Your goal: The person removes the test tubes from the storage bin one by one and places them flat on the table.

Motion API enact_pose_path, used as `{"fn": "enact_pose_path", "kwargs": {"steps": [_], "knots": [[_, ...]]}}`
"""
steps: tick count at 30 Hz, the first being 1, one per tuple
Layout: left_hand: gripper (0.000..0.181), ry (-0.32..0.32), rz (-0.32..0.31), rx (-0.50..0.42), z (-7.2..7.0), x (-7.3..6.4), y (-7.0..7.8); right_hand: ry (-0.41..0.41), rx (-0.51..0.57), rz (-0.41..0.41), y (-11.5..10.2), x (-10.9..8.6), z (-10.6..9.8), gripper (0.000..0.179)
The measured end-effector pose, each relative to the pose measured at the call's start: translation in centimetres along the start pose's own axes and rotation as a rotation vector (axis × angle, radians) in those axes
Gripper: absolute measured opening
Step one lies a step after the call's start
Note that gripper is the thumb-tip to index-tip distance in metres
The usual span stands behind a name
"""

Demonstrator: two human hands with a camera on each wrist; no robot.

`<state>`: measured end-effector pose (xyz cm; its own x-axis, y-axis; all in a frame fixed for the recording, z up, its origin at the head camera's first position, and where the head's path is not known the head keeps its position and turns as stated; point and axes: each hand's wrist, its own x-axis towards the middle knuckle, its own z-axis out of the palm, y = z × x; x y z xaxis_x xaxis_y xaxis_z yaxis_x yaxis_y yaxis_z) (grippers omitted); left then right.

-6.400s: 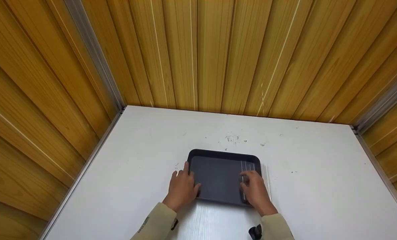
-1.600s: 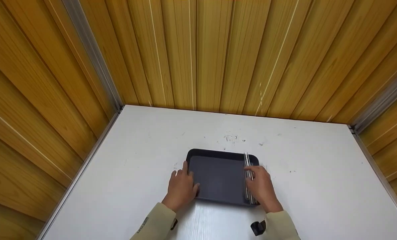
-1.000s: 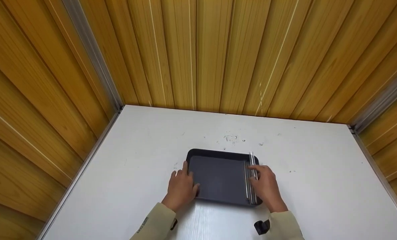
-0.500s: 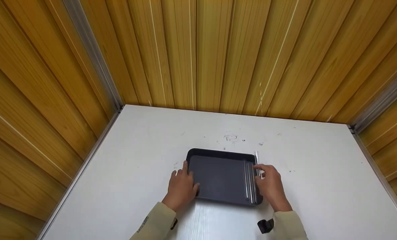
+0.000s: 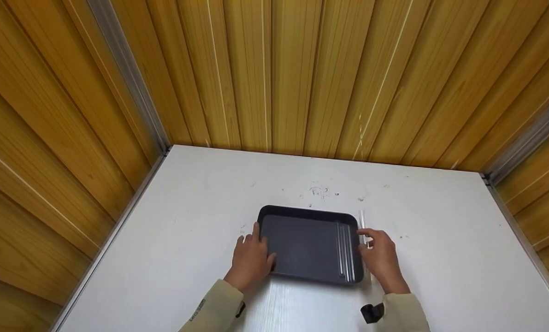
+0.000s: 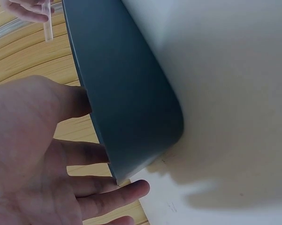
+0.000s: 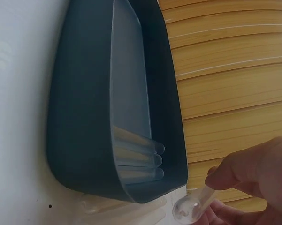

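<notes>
A dark grey rectangular tray (image 5: 302,249) lies on the white table. My left hand (image 5: 251,258) rests at its left edge, fingers fairly straight, some reaching over the rim and others along the outside. Inside the tray, along its right side, lie three clear test tubes (image 7: 138,159), side by side. My right hand (image 5: 381,256) is just outside the right rim, pinching another clear test tube (image 7: 190,207) between thumb and fingers, its rounded end towards the wrist camera. Faint clear tubes (image 7: 126,211) lie on the table beside the tray, partly hidden by it.
The white table (image 5: 200,193) carries small dark marks behind the tray. Wood-patterned panels (image 5: 292,83) rise along its back and sides, meeting at metal corner posts (image 5: 131,74).
My right hand has moved rightwards from over the tray's right side to beyond the rim, carrying the pinched test tube. The left hand and the tray stay almost in place.
</notes>
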<state>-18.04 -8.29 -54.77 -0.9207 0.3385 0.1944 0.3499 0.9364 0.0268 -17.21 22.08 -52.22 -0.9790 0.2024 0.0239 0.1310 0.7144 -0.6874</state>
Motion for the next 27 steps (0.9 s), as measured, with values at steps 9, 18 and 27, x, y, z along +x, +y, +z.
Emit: {"fn": "enact_pose_path", "kwargs": {"steps": [9,18,27], "knots": [[0.048,-0.001,-0.001,0.012,0.0,0.0,0.0,-0.006,0.003,0.033,0.7,-0.1,-0.3,0.036],[0.049,-0.011,-0.01,-0.002,0.0,0.0,0.1,-0.017,-0.005,0.046,1.3,0.0,-0.3,0.047],[0.05,-0.017,-0.01,0.003,0.1,0.1,0.1,-0.028,0.01,0.064,2.1,0.3,-0.4,0.061]]}}
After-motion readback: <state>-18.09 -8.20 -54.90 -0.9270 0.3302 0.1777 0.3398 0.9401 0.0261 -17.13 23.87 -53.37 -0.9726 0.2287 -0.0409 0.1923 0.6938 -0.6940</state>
